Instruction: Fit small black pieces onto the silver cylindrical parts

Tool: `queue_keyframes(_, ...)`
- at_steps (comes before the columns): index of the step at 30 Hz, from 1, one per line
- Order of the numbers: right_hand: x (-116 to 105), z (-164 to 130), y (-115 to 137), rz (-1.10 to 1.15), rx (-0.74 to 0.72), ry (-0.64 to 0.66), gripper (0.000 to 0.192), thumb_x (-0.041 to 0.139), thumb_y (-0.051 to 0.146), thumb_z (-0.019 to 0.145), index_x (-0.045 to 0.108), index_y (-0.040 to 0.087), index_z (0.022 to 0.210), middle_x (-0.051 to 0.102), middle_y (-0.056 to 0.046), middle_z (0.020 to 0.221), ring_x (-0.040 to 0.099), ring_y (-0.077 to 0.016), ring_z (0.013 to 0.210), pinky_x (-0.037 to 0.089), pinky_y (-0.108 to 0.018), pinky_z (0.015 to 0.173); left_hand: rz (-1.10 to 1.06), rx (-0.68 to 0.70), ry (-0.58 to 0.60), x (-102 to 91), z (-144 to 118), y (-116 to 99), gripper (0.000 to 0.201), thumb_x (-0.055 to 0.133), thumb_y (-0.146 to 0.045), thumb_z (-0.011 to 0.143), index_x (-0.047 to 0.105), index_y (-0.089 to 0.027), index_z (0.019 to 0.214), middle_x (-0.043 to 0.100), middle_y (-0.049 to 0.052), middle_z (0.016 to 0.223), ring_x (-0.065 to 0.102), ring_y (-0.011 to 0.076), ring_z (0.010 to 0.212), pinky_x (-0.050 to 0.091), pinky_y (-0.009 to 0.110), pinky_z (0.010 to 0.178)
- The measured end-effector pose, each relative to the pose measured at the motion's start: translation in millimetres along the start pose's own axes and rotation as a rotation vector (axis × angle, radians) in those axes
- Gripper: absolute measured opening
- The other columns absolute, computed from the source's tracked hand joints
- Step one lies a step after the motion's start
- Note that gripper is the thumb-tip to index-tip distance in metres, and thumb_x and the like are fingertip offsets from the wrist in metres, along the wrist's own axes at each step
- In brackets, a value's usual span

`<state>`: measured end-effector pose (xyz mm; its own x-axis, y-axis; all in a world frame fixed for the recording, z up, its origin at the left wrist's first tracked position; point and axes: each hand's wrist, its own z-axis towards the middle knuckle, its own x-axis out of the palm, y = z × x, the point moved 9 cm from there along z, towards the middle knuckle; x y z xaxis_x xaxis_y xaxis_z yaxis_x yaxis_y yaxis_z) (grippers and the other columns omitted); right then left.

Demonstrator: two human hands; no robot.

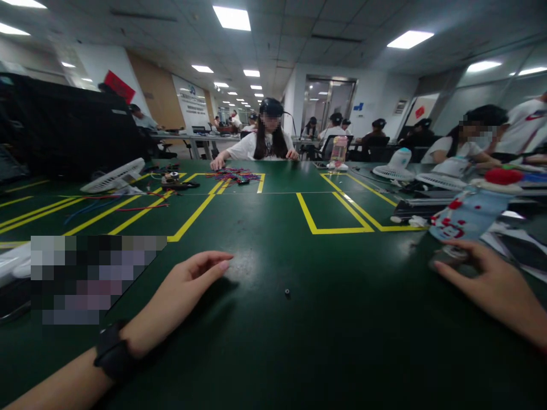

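My left hand (194, 279), with a black band (111, 350) on its wrist, hovers over the green tabletop (273, 347). Its fingers are loosely stretched, the thumb close to them, and I see nothing held. To its right, a tiny dark ring-shaped piece, perhaps a nut (287, 292), lies on the table. At the right side, my right hand (491, 282) is curled round a small round greyish object (453, 255), blurred and partly covered by the fingers. Just behind that hand, a light-blue bottle (461, 213) with red decorations leans to the right.
Yellow tape (342, 231) marks the table. Bundled coloured wires (235, 175) lie at the far side, before a seated person (271, 136). White fans (393, 168) stand at right; another fan (115, 177) lies at left. A pixelated patch (85, 279) covers something near my left arm.
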<state>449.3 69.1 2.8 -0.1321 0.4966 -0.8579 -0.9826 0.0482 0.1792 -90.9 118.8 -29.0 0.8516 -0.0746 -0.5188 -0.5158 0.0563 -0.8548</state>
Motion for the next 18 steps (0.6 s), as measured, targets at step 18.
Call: queue_keyframes(18,60,-31,325,0.467,-0.728,0.415,0.020,0.052,0.036,0.089,0.067,0.024,0.096,0.060,-0.003,0.098,0.049,-0.0152,0.093,0.040,-0.032,0.082,0.077,-0.007,-0.004,5.8,1,-10,0.034,0.057,-0.051,0.082,0.068,-0.026,0.102,0.071,0.001,0.096,0.064,0.0231,0.090,0.045,0.032,0.079)
